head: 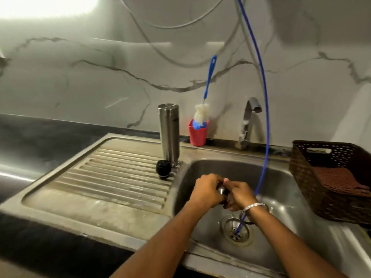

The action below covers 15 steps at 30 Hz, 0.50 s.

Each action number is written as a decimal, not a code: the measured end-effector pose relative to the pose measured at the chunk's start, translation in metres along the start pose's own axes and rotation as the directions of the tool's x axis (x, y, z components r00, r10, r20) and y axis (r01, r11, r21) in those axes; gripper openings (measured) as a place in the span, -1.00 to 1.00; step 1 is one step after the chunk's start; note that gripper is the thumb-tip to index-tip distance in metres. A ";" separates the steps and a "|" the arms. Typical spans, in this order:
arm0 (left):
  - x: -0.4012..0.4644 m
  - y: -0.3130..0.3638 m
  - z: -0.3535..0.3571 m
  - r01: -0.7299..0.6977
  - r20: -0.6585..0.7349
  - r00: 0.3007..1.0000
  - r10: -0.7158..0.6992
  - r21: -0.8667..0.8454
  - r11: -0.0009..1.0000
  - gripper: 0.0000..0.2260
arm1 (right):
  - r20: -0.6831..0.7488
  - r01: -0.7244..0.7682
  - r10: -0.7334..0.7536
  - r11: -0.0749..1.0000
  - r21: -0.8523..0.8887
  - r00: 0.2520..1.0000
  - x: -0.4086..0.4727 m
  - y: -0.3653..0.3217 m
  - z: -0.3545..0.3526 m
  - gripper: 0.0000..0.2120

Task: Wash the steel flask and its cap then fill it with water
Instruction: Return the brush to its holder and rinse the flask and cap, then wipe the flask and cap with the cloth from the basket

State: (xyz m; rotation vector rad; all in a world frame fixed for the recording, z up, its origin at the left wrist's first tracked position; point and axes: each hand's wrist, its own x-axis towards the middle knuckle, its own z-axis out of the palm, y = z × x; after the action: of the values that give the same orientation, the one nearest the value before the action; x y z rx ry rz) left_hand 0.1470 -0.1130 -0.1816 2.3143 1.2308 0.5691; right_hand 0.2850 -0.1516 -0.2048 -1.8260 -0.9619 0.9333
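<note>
A steel sink (281, 177) with a ribbed draining board (112, 177) is set into a dark desk (40, 133), backed by a grey-veined marble wall (80, 77). Over the basin, the left hand (206, 192) and the right hand (240, 194) meet, both with fingers curled round one small object (221, 190), part shiny metal and part dark; what it is cannot be told for sure. A silver bangle (254, 206) circles the right wrist. One steel flask (169, 133) stands upright on the draining board, up and to the left of the left hand, and one black cap (163, 169) lies just beside its base, nearer the hand. Beyond the hands by the wall sits one red cup (198, 134) holding one blue-handled bottle brush (202, 113). One tap (249, 121) rises behind the basin, above the right hand. One thin blue hose (264, 117) hangs down past the right wrist to the drain (236, 230). One brown woven basket (329, 177) rests well to the right of the right hand.
</note>
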 end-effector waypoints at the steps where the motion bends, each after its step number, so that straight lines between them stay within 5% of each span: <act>1: -0.004 -0.001 -0.010 -0.010 -0.027 1.000 0.010 0.005 1.000 -0.63 | 0.039 -0.015 0.014 1.000 0.024 0.999 0.001 0.002 0.000 -0.67; 3: -0.014 -0.011 -0.036 -0.019 -0.074 0.997 0.019 0.007 1.000 -0.52 | 0.109 -0.029 0.027 0.999 0.019 0.994 0.002 0.006 0.004 -0.74; 8: -0.049 -0.062 -0.104 0.094 -0.202 0.974 -0.104 -0.062 0.994 -0.46 | 0.152 0.015 0.006 0.991 -0.136 0.988 0.004 0.011 0.016 -0.40; 15: -0.074 -0.112 -0.114 0.195 -0.271 0.930 -0.247 -0.204 0.959 -0.47 | 0.166 0.117 -0.080 0.967 -0.226 0.983 -0.010 0.007 0.013 -0.49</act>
State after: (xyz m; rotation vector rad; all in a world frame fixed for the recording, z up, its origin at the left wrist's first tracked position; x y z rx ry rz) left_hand -0.0271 -0.0971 -0.1626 1.9603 1.4898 0.9244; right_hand 0.2716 -0.1584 -0.2137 -1.9002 -1.2973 0.9434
